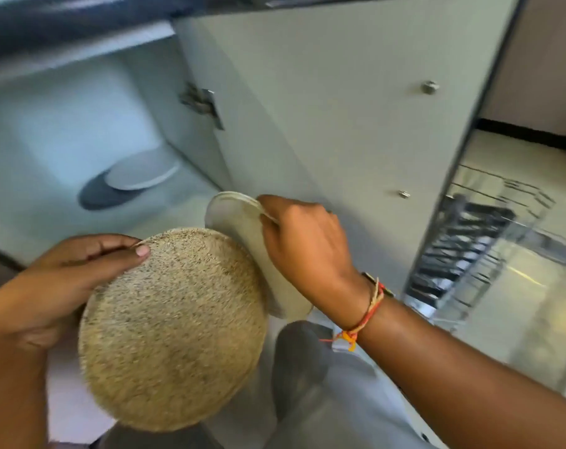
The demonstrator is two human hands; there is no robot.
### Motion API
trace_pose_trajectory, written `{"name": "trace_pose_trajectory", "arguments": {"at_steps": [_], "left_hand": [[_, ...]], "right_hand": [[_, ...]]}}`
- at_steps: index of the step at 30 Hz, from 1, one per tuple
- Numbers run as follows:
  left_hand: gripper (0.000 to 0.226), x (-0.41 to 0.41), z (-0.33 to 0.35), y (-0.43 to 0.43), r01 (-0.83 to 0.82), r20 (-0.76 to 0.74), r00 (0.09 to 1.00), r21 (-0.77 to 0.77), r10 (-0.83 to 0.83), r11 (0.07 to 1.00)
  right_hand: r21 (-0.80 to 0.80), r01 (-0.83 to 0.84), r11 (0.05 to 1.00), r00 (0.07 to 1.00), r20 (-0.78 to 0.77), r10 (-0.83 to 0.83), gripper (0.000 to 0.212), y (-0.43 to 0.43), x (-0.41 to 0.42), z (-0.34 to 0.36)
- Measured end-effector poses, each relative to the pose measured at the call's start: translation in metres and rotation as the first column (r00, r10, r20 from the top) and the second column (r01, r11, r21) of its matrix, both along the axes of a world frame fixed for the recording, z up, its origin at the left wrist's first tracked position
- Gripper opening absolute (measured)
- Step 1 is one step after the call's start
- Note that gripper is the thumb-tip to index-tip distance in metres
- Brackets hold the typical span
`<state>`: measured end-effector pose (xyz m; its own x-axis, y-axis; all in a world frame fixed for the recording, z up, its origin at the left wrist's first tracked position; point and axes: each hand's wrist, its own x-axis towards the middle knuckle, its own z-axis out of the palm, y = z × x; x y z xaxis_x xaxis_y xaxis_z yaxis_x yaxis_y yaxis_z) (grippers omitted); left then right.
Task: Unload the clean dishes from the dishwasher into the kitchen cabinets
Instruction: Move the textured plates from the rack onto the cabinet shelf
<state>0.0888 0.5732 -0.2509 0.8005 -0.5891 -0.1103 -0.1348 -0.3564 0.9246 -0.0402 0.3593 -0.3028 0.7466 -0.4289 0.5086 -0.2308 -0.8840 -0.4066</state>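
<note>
Head view: one speckled plate (174,335) was gripped by the left hand (64,286), one grey plate (242,228) by the right hand (304,244); two plates (142,173) were shelved.

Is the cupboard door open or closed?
Open. The pale grey cabinet door stands swung out, showing its metal hinge and a pale round plate lying inside.

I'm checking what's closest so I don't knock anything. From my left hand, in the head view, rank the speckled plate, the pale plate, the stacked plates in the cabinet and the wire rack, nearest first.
1. speckled plate, gripped by the left hand itself.
2. pale plate, just right, in the right hand.
3. stacked plates, ahead inside the cabinet.
4. wire rack, far right.
</note>
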Motion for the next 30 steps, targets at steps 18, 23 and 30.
{"name": "trace_pose_trajectory", "arguments": {"at_steps": [18,23,30], "left_hand": [[0.024,0.089,-0.067,-0.008,-0.833,-0.616,0.554,-0.424,0.56,0.356],[0.041,0.109,-0.084,-0.015,-0.847,-0.668,0.528,-0.462,0.524,0.264],[0.097,0.136,-0.117,-0.009,-0.746,-0.238,0.666,-0.216,0.707,0.63]], "right_hand": [[-0.1,-0.494,0.863,0.854,0.129,0.504,0.039,0.04,0.209,-0.023],[-0.149,-0.502,0.852,0.864,-0.07,0.498,0.047,0.033,0.224,-0.041],[-0.176,-0.468,0.866,0.847,-0.367,0.384,0.056,0.007,0.244,-0.073]]}}
